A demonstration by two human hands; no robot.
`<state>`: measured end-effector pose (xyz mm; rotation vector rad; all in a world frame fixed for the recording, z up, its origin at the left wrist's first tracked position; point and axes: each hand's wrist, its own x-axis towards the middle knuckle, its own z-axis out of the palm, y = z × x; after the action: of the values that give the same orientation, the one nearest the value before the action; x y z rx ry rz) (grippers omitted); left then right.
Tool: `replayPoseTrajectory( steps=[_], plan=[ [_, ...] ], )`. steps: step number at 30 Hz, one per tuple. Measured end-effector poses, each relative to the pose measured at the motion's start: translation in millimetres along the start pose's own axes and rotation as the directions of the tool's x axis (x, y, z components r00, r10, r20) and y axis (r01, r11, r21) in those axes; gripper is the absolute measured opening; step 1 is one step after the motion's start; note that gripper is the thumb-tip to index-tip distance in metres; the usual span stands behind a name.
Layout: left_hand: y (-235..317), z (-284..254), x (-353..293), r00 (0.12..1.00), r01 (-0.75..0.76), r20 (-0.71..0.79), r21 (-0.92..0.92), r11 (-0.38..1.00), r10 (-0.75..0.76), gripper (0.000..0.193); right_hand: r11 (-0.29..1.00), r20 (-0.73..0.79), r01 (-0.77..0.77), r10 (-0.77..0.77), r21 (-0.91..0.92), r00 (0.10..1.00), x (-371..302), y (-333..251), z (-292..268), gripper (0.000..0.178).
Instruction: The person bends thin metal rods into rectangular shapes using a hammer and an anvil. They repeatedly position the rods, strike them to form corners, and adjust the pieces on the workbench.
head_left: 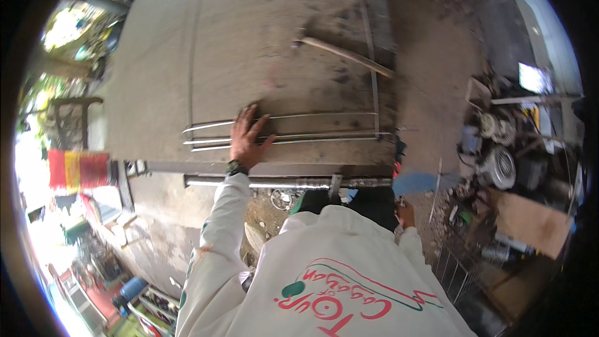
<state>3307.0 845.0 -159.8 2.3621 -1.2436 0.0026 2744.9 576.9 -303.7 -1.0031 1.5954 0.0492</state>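
My left hand [249, 137] lies flat, fingers spread, on several thin metal rods [324, 139] that run side by side across a dusty grey worktable [175, 56]. It presses on them without gripping; a dark band is on the wrist. My right hand [405, 215] hangs low at my right side, below the table's front edge, close to a blue flat object [417, 182]. What it holds, if anything, is hidden. A round steel pipe [281, 183] runs along the table's front edge.
A wooden-handled hammer [346, 55] lies on the table beyond the rods. Motors and metal parts [499, 165] crowd the right side, with a cardboard sheet [530, 221] and a wire rack [455, 268]. A red and yellow striped cloth [78, 170] hangs at left.
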Motion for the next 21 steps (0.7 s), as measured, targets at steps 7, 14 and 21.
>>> replayPoseTrajectory(
  steps=[7,14,21],
  plan=[
    [3.1,-2.8,1.9,0.999,0.026,0.035,0.026,0.999,-0.026,0.062,0.983,0.033,0.063,-0.058,-0.170,0.998,2.4,-11.3,4.0,0.012],
    [1.5,-4.0,-0.2,0.998,0.040,0.037,0.030,0.999,-0.041,0.061,0.986,0.046,0.092,-0.086,-0.138,0.995,-4.0,-26.7,5.3,0.010],
    [2.7,-3.5,4.1,1.000,0.020,0.011,-0.004,1.000,-0.020,0.061,0.996,0.000,0.066,-0.066,-0.067,0.998,-9.1,-22.8,5.7,0.011]
  ],
)
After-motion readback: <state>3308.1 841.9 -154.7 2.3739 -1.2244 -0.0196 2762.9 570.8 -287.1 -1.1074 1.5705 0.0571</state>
